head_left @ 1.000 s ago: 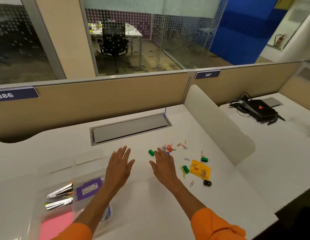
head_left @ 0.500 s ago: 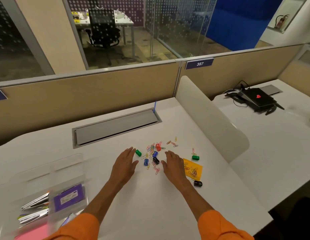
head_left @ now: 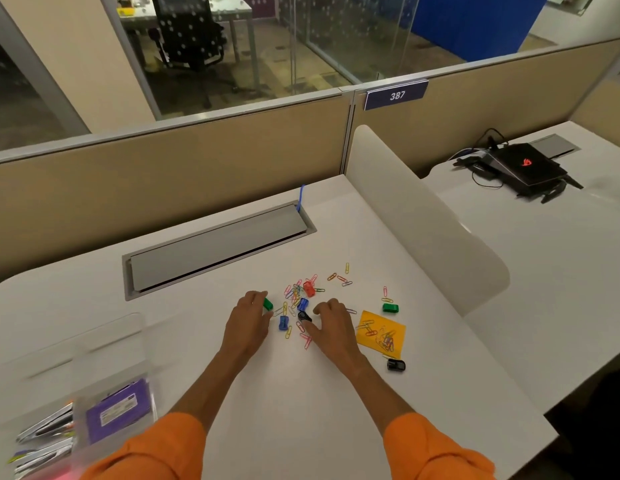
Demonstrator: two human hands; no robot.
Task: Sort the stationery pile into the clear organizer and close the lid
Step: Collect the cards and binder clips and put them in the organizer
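A loose pile of coloured paper clips (head_left: 296, 294) lies mid-desk with a red binder clip (head_left: 308, 288), two blue ones (head_left: 283, 322) and a black one (head_left: 304, 317). My left hand (head_left: 248, 322) rests left of the pile, its curled fingertips touching a green clip (head_left: 268, 304). On the pile's right side, my right hand (head_left: 333, 329) has its fingers bent and its thumb beside the black clip. Neither hand has lifted anything. A yellow sticky note (head_left: 393, 329) carries more paper clips. The clear organizer (head_left: 94, 372) sits blurred at the lower left, lid open.
Another green clip (head_left: 390, 308) and a black clip (head_left: 396, 364) lie near the note. The organizer holds a purple packet (head_left: 118, 412) and silver items (head_left: 45, 431). A grey cable hatch (head_left: 218, 247) is behind the pile. A white divider (head_left: 423, 220) borders the right; a laptop (head_left: 523, 168) is beyond it.
Both hands moved forward from beside the organizer to the pile and curled their fingers at its two sides. The view swung right, sliding the organizer toward the lower-left corner.
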